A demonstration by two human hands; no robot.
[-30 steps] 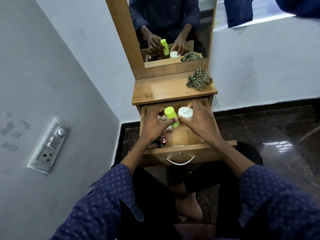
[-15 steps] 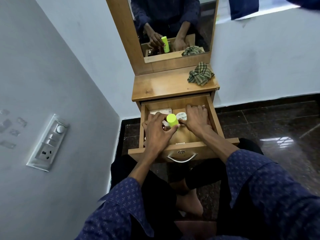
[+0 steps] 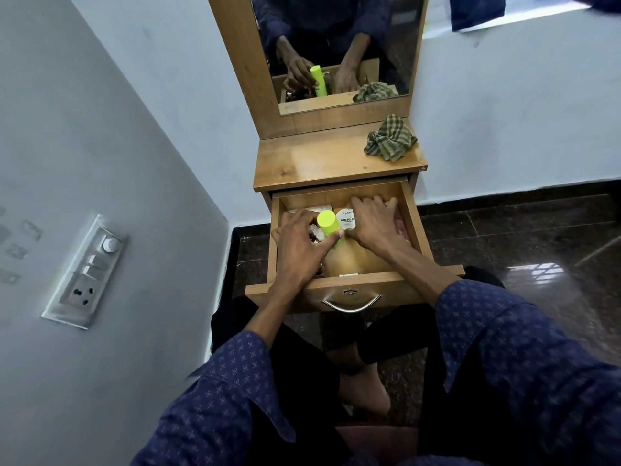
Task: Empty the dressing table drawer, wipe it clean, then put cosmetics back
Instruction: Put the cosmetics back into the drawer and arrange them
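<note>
Pale blue-grey walls meet in a corner where a wooden dressing table (image 3: 322,163) stands on dark glossy floor tiles (image 3: 524,237), its drawer (image 3: 336,287) pulled out toward the seated person. Inside the drawer, the left hand (image 3: 299,250) curls its fingers and thumb round the lower part of a neon-green tube (image 3: 328,223), which stands tilted with its flat cap up. Just right of the tube, touching it, lies a white nail polish remover jar (image 3: 347,219), label up. The right hand (image 3: 376,223) rests palm down beside the jar with fingers spread and reaching toward the drawer's back right corner; whether they pinch anything beneath, I cannot tell. Small dark bottles (image 3: 316,238) peek out under the left hand. On the tabletop, back right, sits a crumpled green checked cloth (image 3: 389,139). Behind it the mirror (image 3: 336,48) reflects both hands, the tube and the cloth. A switchboard (image 3: 89,270) is mounted on the left wall.
</note>
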